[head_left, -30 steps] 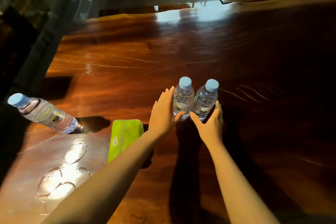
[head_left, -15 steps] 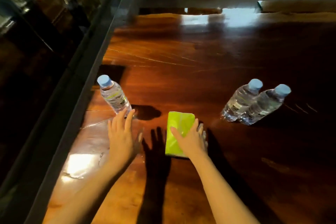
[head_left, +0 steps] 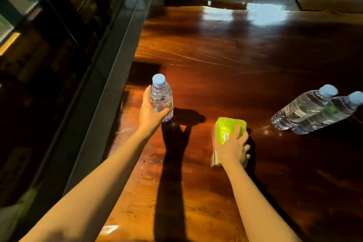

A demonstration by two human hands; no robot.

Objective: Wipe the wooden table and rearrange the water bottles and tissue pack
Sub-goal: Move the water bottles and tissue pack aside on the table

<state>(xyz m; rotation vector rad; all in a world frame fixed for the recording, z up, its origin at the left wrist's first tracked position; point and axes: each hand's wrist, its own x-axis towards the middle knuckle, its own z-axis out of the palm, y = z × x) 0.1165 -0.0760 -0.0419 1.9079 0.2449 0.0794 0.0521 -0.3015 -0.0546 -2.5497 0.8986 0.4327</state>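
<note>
Left hand [head_left: 149,114] gripped an upright water bottle [head_left: 161,98]; right hand [head_left: 231,148] clasped the green tissue pack [head_left: 225,130] on the counter [head_left: 216,76]; two bottles [head_left: 312,111] stood apart.

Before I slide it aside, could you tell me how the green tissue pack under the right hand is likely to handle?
The tissue pack looks like a soft film pouch, so it probably flexes and weighs little. It lies flat on the wooden table, so it should slide, not roll or tip. The glossy top and the wet rings nearby suggest it may skid under the right hand.
</note>
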